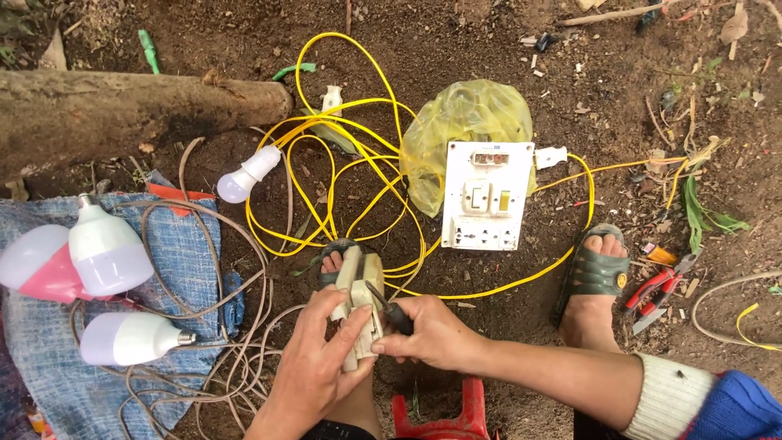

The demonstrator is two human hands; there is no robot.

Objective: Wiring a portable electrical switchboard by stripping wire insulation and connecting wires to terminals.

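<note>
Head view looks straight down at your two hands over bare soil. Your left hand (314, 371) wraps around a cream plastic switch housing (360, 303), fingers curled at its lower edge so it stays tilted up toward you — a grip that steadies it for the tool. Your right hand (432, 334) pinches a dark-handled screwdriver (389, 308) between thumb and fingers, its tip set against the housing's face, angled in from the right. The housing sits just above your knees, in front of the red plastic stool (444, 420).

Beyond it, a white switchboard (486, 195) lies flat on the ground, face up, with yellow wire (342, 163) looping loosely from it, apparently laid out to keep it in reach. A bulb in a white holder (247, 177) lies at the wire's left. Three larger bulbs (106, 248) rest on a blue cloth (49, 375) — probably to keep them off the dirt. Red-handled pliers (656, 287) lie beside your sandalled foot (595, 273).
</note>
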